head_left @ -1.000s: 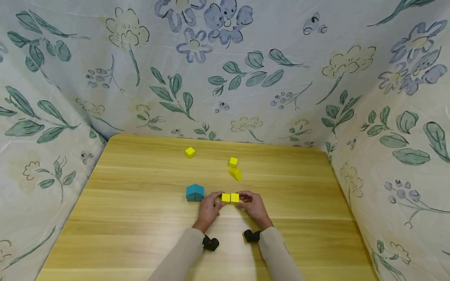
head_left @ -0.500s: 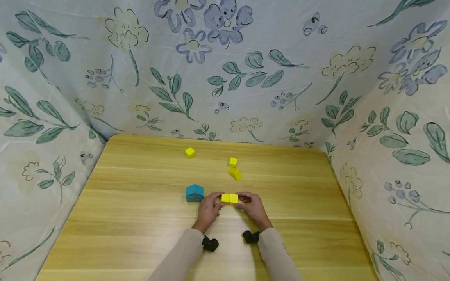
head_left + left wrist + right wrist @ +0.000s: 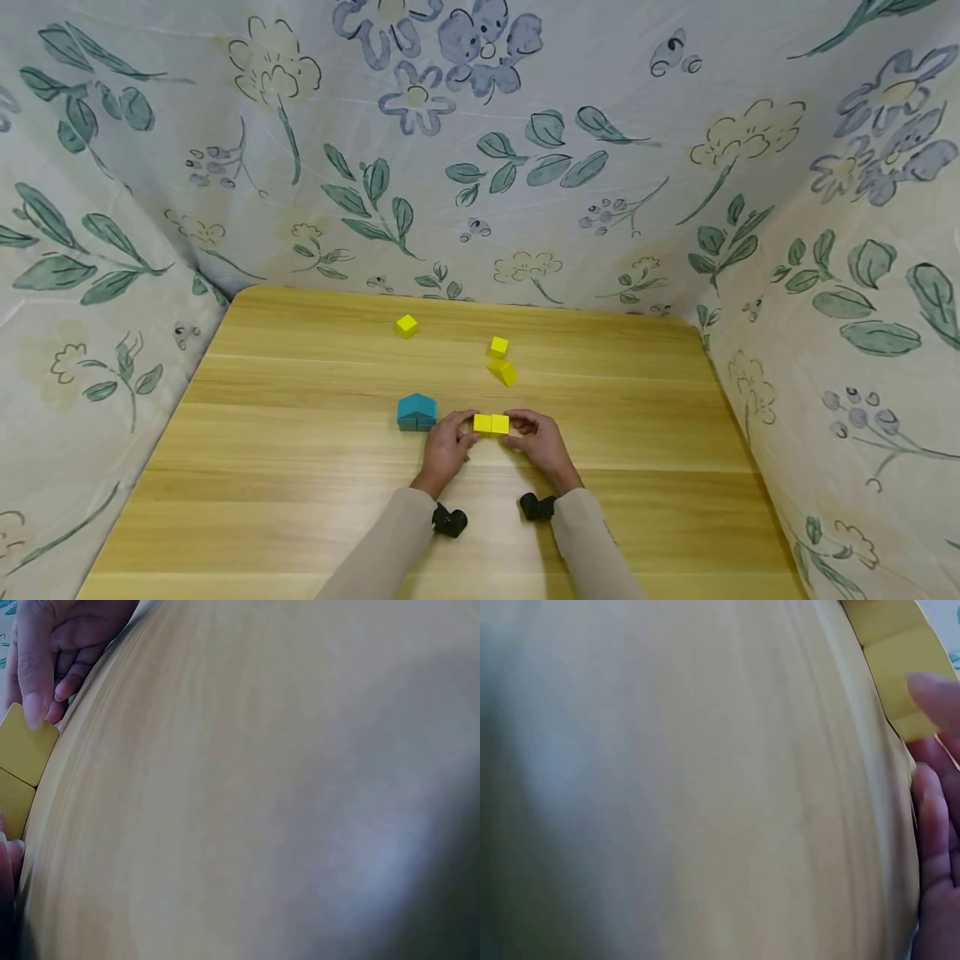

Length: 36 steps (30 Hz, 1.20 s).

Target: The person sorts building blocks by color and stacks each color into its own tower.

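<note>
Two yellow cubes sit side by side on the table with their faces touching. My left hand (image 3: pixel 446 450) pinches the left yellow cube (image 3: pixel 482 424) between thumb and fingers. On the other side, my right hand (image 3: pixel 546 446) grips the right yellow cube (image 3: pixel 500 425) in the same manner. Both wrist views catch the pair only at the frame edge: yellow blocks (image 3: pixel 28 746) in the left wrist view, a yellow block (image 3: pixel 904 667) with a thumb against it in the right. Just left of my left hand stands a small blue block stack (image 3: pixel 416 412) with a roof-shaped top.
Behind the hands lie a yellow wedge-shaped block (image 3: pixel 502 372) and a yellow cube (image 3: pixel 498 347). Another yellow cube (image 3: pixel 407 326) is farther back and left. Floral cloth (image 3: pixel 480 183) hangs around the wooden table (image 3: pixel 285 467) at the back and both sides.
A narrow gap between the two held yellow cubes has closed, the right one having shifted slightly left with the right hand. The left hand stays in place.
</note>
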Tool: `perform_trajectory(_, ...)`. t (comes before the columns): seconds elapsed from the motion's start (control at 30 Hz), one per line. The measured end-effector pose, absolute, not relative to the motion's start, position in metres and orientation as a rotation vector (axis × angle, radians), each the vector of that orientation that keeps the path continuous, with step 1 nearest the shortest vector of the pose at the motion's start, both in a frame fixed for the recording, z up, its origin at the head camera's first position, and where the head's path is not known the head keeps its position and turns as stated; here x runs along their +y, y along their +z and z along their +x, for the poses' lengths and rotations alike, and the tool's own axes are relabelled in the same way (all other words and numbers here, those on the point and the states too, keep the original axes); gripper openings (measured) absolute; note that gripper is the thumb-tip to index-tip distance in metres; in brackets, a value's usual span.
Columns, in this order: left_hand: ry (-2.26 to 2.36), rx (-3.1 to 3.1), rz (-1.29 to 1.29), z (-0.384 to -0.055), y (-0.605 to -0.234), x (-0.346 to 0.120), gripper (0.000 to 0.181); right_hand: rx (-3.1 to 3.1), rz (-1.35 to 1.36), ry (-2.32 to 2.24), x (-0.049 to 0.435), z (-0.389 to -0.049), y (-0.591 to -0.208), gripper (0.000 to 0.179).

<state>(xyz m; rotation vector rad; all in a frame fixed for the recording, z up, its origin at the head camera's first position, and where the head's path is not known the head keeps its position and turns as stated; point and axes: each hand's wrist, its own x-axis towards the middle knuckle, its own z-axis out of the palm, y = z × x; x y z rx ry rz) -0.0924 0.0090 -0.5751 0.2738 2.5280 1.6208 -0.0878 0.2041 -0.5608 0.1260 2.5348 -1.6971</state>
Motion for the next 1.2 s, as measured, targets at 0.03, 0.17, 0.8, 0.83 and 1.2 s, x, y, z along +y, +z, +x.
perform_trajectory(0.03, 1.623, 2.531, 0.28, -0.092, -0.575, 0.009, 0.036, 2.501, 0.122, -1.723, 0.206, -0.088, -0.561, 0.039)
perform_trajectory(0.17, 1.635, 2.537, 0.296, -0.092, -0.576, 0.008, 0.036, 2.335, 0.118, -1.833, 0.219, -0.089, -0.556, 0.043)
perform_trajectory(0.8, 1.642, 2.532, 0.305, -0.094, -0.579, 0.007, 0.037, 2.601, 0.119, -1.518, 0.228, -0.198, -0.514, 0.039)
perform_trajectory(0.83, 1.641, 2.53, 0.303, -0.093, -0.578, 0.007, 0.037, 2.607, 0.114, -1.488, 0.226, -0.202, -0.515, 0.039)
perform_trajectory(1.2, 1.648, 2.516, 0.289, -0.093, -0.577, 0.007, 0.037, 2.645, 0.146, -1.243, 0.208, -0.229, -0.525, 0.045)
